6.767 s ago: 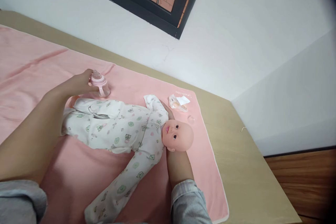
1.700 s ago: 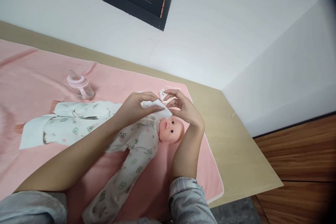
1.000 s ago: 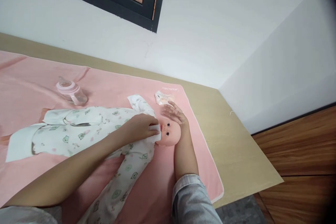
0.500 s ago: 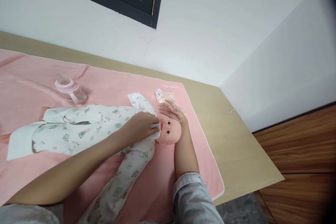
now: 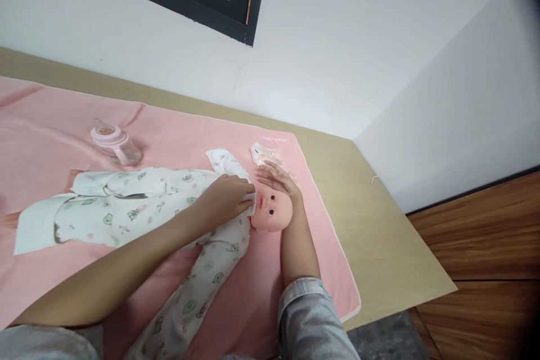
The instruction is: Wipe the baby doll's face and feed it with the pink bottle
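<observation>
Since the frame in which both hands had met over the doll's shoulder, the white cloth (image 5: 252,203) had moved to just below the doll's mouth, and the hands had parted. The left hand (image 5: 225,197) reached across the doll (image 5: 164,202), its grip closed on the cloth with the fingers bent over it (most of the cloth was hidden beneath them). The right hand (image 5: 276,177) lay along the far side of the doll's head, its grip released, the fingers loosely extended and the wrist close against the crown. The doll lay on its back on the pink blanket (image 5: 42,146), its head toward the right and its legs toward the left, one patterned sleeve stretched toward the person. Past the doll's legs, the pink-lidded bottle (image 5: 116,144) was on the blanket, well apart from both hands; it had been in the left hand in the earliest frame. A small clear packet (image 5: 265,153) lay just beyond the right hand's fingers, near the blanket's printed corner. Beneath the blanket, the desk (image 5: 371,236) showed bare wood at its far and right sides, close to the white wall (image 5: 316,56).
</observation>
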Action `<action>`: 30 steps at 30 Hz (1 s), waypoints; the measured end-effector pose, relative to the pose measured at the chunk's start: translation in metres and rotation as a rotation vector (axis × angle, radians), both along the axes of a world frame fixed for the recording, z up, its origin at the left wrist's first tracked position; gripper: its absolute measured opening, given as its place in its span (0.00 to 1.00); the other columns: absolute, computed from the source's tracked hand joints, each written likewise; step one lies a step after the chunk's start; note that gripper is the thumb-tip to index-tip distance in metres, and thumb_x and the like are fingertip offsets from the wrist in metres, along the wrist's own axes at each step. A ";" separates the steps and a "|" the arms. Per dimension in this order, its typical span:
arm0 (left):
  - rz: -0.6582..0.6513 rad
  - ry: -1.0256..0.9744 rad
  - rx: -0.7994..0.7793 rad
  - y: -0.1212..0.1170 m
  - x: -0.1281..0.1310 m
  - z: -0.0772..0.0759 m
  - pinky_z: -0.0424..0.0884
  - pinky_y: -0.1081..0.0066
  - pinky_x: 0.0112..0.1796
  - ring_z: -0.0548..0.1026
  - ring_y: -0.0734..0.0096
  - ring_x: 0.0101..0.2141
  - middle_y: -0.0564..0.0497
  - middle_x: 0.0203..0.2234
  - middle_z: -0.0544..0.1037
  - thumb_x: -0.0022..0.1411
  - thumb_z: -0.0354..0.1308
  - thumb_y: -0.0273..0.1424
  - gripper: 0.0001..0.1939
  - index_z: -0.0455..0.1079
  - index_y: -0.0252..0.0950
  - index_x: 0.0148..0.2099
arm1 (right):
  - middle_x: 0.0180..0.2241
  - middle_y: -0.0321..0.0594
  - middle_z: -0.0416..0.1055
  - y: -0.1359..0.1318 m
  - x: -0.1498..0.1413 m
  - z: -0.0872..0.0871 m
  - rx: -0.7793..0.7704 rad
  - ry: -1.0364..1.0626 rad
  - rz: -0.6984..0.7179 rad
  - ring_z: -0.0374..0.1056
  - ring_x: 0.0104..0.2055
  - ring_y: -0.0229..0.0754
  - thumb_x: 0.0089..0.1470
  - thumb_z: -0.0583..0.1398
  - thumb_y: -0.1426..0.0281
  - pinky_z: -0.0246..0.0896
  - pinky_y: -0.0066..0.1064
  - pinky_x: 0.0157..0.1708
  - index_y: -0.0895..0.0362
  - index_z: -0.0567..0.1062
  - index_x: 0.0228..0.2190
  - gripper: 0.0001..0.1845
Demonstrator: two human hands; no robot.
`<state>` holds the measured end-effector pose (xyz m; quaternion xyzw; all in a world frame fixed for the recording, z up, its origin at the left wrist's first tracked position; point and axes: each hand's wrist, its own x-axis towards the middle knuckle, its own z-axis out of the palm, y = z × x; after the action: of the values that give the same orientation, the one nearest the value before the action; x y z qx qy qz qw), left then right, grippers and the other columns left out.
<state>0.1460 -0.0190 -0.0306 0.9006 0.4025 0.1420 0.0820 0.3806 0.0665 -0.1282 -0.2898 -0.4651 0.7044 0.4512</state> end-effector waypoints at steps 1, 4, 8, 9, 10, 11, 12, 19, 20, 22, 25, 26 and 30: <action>0.001 0.002 0.009 0.000 0.000 0.000 0.61 0.66 0.33 0.71 0.62 0.30 0.49 0.25 0.73 0.60 0.52 0.25 0.09 0.60 0.36 0.27 | 0.56 0.43 0.72 0.001 -0.001 -0.001 -0.016 -0.011 -0.011 0.71 0.56 0.46 0.46 0.69 0.64 0.62 0.44 0.62 0.51 0.71 0.52 0.31; -0.011 0.005 0.019 0.001 0.001 -0.001 0.63 0.65 0.34 0.72 0.62 0.32 0.47 0.28 0.75 0.61 0.51 0.25 0.08 0.64 0.35 0.28 | 0.53 0.43 0.75 0.004 -0.003 -0.004 -0.062 -0.051 -0.067 0.72 0.54 0.43 0.48 0.69 0.64 0.62 0.42 0.63 0.53 0.73 0.49 0.26; -0.013 -0.037 0.026 0.003 0.001 -0.004 0.65 0.64 0.37 0.73 0.60 0.35 0.47 0.32 0.77 0.62 0.51 0.24 0.08 0.70 0.35 0.33 | 0.49 0.42 0.77 0.007 -0.006 -0.006 -0.085 -0.057 -0.134 0.74 0.51 0.42 0.51 0.68 0.62 0.62 0.42 0.64 0.54 0.73 0.46 0.21; -0.011 -0.059 0.023 0.003 0.001 -0.006 0.65 0.64 0.38 0.73 0.60 0.36 0.47 0.33 0.77 0.63 0.50 0.24 0.09 0.72 0.35 0.35 | 0.49 0.42 0.77 0.008 -0.007 -0.006 -0.088 -0.053 -0.139 0.74 0.51 0.42 0.52 0.68 0.62 0.62 0.42 0.64 0.54 0.74 0.46 0.20; -0.011 -0.082 0.015 0.004 0.001 -0.007 0.65 0.63 0.39 0.73 0.60 0.37 0.47 0.34 0.77 0.63 0.50 0.25 0.10 0.73 0.35 0.37 | 0.48 0.43 0.77 0.008 -0.007 -0.005 -0.092 -0.050 -0.141 0.75 0.50 0.42 0.52 0.68 0.62 0.63 0.42 0.63 0.54 0.74 0.45 0.20; -0.013 -0.106 0.003 0.005 0.001 -0.008 0.65 0.63 0.40 0.73 0.59 0.37 0.47 0.35 0.78 0.64 0.50 0.25 0.11 0.75 0.36 0.38 | 0.48 0.43 0.77 0.008 -0.007 -0.005 -0.096 -0.049 -0.142 0.75 0.50 0.42 0.51 0.68 0.62 0.63 0.42 0.63 0.55 0.74 0.45 0.20; -0.013 -0.126 -0.010 0.005 0.001 -0.009 0.65 0.62 0.41 0.73 0.59 0.38 0.47 0.35 0.78 0.64 0.51 0.26 0.11 0.75 0.36 0.39 | 0.48 0.43 0.78 0.009 -0.007 -0.005 -0.097 -0.050 -0.142 0.75 0.50 0.42 0.51 0.68 0.62 0.63 0.42 0.63 0.55 0.74 0.45 0.20; -0.004 -0.197 -0.014 0.010 0.002 -0.015 0.65 0.62 0.41 0.74 0.60 0.39 0.47 0.37 0.79 0.63 0.52 0.25 0.13 0.78 0.38 0.41 | 0.47 0.42 0.78 0.013 -0.005 -0.011 -0.095 -0.039 -0.147 0.75 0.49 0.43 0.51 0.68 0.63 0.64 0.42 0.62 0.55 0.74 0.44 0.20; -0.003 -0.206 -0.008 0.010 0.002 -0.015 0.65 0.63 0.41 0.74 0.60 0.38 0.47 0.36 0.78 0.62 0.52 0.24 0.13 0.78 0.39 0.41 | 0.47 0.42 0.78 0.013 -0.005 -0.012 -0.092 -0.031 -0.144 0.75 0.49 0.42 0.51 0.67 0.63 0.64 0.42 0.62 0.55 0.74 0.45 0.19; -0.004 -0.207 0.003 0.010 0.003 -0.015 0.65 0.64 0.40 0.74 0.61 0.38 0.48 0.35 0.78 0.61 0.52 0.22 0.15 0.79 0.39 0.40 | 0.46 0.42 0.78 0.013 -0.005 -0.013 -0.089 -0.016 -0.138 0.75 0.49 0.42 0.52 0.67 0.63 0.64 0.42 0.62 0.55 0.74 0.45 0.19; -0.010 -0.198 0.001 0.010 0.004 -0.015 0.64 0.65 0.39 0.74 0.62 0.37 0.48 0.34 0.78 0.60 0.51 0.20 0.17 0.80 0.40 0.39 | 0.46 0.41 0.78 0.013 -0.004 -0.013 -0.086 -0.012 -0.134 0.75 0.49 0.43 0.53 0.67 0.64 0.65 0.42 0.62 0.55 0.74 0.45 0.18; -0.012 -0.203 -0.006 0.010 0.004 -0.014 0.64 0.65 0.39 0.74 0.63 0.37 0.48 0.34 0.78 0.60 0.50 0.20 0.17 0.80 0.40 0.39 | 0.46 0.41 0.78 0.013 -0.004 -0.013 -0.084 -0.017 -0.133 0.75 0.50 0.43 0.53 0.66 0.64 0.65 0.42 0.62 0.55 0.74 0.45 0.18; 0.024 -0.252 -0.064 0.007 0.005 -0.012 0.64 0.68 0.35 0.74 0.66 0.35 0.48 0.38 0.75 0.61 0.48 0.21 0.18 0.79 0.38 0.42 | 0.48 0.41 0.78 0.015 -0.004 -0.015 -0.078 -0.035 -0.129 0.74 0.52 0.44 0.53 0.66 0.62 0.64 0.43 0.62 0.53 0.74 0.45 0.18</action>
<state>0.1509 -0.0118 -0.0430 0.8678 0.4039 0.2419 0.1589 0.3769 0.0813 -0.1429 -0.3486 -0.4255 0.6863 0.4757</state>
